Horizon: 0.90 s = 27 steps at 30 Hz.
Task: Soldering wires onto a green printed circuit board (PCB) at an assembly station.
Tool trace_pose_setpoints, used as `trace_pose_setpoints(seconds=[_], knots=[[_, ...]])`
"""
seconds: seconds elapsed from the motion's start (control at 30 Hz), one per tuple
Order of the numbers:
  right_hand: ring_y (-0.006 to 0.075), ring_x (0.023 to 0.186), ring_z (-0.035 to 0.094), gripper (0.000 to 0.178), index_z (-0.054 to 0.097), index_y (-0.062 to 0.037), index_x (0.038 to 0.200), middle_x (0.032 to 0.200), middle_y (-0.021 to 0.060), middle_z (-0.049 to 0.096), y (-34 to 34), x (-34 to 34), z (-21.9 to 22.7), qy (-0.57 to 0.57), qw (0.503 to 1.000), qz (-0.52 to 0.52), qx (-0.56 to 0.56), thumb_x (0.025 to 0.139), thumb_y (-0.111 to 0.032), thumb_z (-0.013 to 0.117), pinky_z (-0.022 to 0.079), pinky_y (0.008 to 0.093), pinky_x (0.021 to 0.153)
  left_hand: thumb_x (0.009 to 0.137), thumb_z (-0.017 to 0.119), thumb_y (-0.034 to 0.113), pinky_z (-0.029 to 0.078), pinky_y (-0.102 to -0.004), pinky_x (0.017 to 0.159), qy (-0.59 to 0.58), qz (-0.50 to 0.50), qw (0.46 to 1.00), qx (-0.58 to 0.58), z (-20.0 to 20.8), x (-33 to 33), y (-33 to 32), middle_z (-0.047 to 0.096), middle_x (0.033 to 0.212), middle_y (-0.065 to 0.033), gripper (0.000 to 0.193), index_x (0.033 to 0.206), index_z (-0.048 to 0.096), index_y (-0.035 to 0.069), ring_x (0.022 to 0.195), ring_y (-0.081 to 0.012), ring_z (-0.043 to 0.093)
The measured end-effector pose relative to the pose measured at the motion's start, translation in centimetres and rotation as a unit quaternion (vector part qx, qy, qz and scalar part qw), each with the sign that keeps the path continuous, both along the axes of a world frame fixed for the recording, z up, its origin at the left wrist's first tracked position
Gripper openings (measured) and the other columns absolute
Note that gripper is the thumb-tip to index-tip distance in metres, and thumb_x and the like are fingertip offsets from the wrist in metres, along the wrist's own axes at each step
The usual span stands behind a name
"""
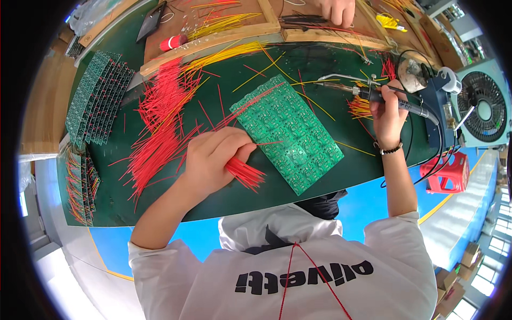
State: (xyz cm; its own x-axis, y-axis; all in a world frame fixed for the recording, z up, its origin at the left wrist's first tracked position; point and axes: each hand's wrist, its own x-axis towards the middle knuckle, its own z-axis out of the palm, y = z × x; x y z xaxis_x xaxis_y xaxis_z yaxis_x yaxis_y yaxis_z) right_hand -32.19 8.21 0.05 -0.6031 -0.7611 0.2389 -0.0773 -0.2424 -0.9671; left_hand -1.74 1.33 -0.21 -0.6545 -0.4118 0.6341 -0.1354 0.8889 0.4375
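My left hand is closed round a bundle of short red wires, whose ends stick out on both sides of the fist. One wire points from the fingers over the left edge of a green circuit board panel, which lies tilted on the table. In my right hand is a soldering iron with a dark handle. Its tip points left, above the panel's upper right, and is apart from the panel. A thin metal tube runs alongside the iron.
Loose red wires and yellow wires are heaped left of the panel. Stacked circuit boards stand far left. A blue soldering machine and a fan are at right. Another person's hand is beyond the wooden divider.
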Motion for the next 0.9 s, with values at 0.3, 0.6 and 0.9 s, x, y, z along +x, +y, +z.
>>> trace_pose_setpoints(seconds=[0.3,0.6,0.9], knots=[[0.0065,0.048,0.046,0.010,0.050,-0.0057,0.077,0.061,0.0012,0.049,-0.1,0.0,0.2,-0.038,0.999,0.007,-0.029,0.081,-0.015,0.051,0.036,0.0171,0.041,0.064,0.066,-0.003,0.045,-0.0249,0.047,0.000,0.006,1.000,0.025,-0.7,0.0,-0.3,0.059,0.073,-0.0100,0.018,0.076,0.053,0.000,0.057,-0.0199,0.057],[0.0075,0.047,0.044,0.021,0.049,-0.0038,0.085,0.058,0.0026,0.050,-0.5,1.9,2.1,-0.005,0.989,0.147,0.025,0.084,-0.025,0.052,0.031,0.0189,0.039,0.060,0.065,0.002,0.040,-0.0249,0.041,0.030,0.048,0.997,-0.054,-2.0,0.0,-1.7,0.057,0.067,-0.0025,0.020,0.074,0.053,0.007,0.051,-0.0158,0.054],[0.0080,0.040,0.044,0.022,0.048,-0.0061,0.074,0.052,0.0037,0.050,-1.8,5.4,0.8,-0.045,0.978,0.194,0.067,0.082,-0.027,0.050,0.031,0.0191,0.035,0.064,0.064,-0.003,0.044,-0.0219,0.044,-0.038,0.052,0.997,-0.037,-1.6,0.4,-1.0,0.063,0.080,-0.0089,0.015,0.068,0.051,0.002,0.050,-0.0145,0.054]])
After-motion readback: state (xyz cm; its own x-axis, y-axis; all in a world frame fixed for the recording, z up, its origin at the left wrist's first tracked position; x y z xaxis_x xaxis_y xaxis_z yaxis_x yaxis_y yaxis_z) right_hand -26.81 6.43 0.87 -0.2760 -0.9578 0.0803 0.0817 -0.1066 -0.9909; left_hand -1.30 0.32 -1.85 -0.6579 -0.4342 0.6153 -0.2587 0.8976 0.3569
